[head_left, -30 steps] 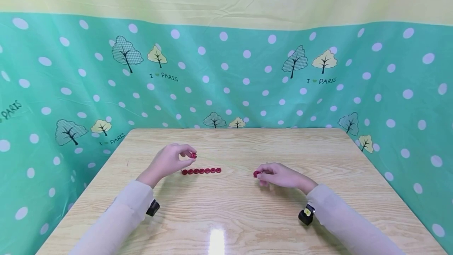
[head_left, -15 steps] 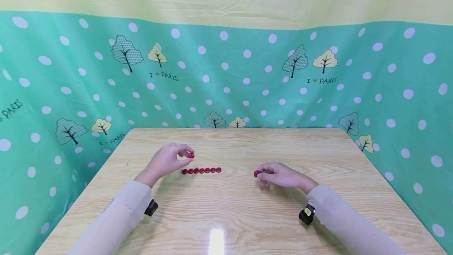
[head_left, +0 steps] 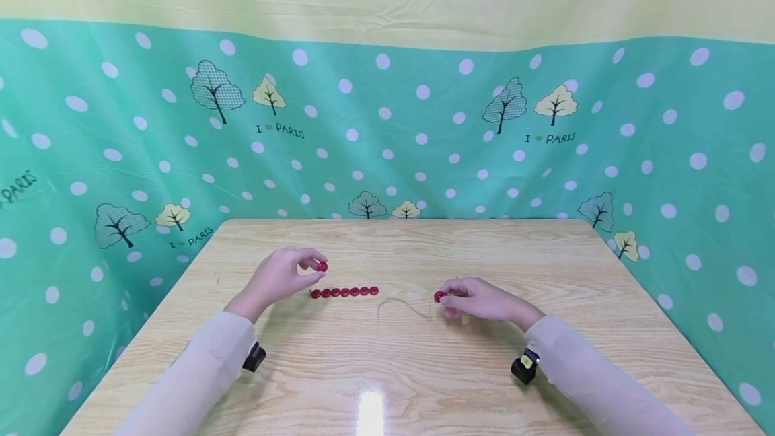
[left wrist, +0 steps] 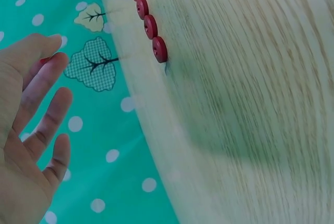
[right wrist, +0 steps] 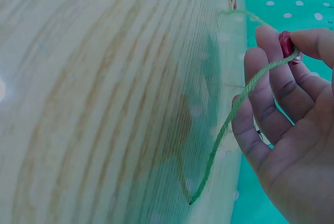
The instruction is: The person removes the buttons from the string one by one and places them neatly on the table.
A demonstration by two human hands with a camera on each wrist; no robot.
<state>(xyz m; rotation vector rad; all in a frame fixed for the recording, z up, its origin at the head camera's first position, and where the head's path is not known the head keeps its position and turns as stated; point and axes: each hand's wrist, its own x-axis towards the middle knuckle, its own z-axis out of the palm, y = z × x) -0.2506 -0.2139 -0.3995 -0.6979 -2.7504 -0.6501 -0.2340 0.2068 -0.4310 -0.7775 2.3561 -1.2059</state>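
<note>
In the head view, my left hand (head_left: 277, 279) pinches a red button (head_left: 322, 266) between thumb and fingertips, raised above the table. Most of this button is hidden behind the fingers in the left wrist view. My right hand (head_left: 478, 299) pinches another red button (right wrist: 286, 45) at its rim, the other fingers loosely bent. A green string (right wrist: 214, 153) passes through this button; one length hangs below it and another trails off on the far side. Between the hands, the loose string curves above the wood. A row of several red buttons (head_left: 345, 292) lies below the left hand.
The light wooden table (head_left: 387, 369) has its back edge against a green dotted curtain (head_left: 418, 120). Black wrist cameras are strapped under both sleeves. A bright light reflection shows near the table's front.
The string was stretched from the left hand's button to the right hand's; now its left end is free and sags. My left hand has drifted slightly left with its button; the right stays put.
</note>
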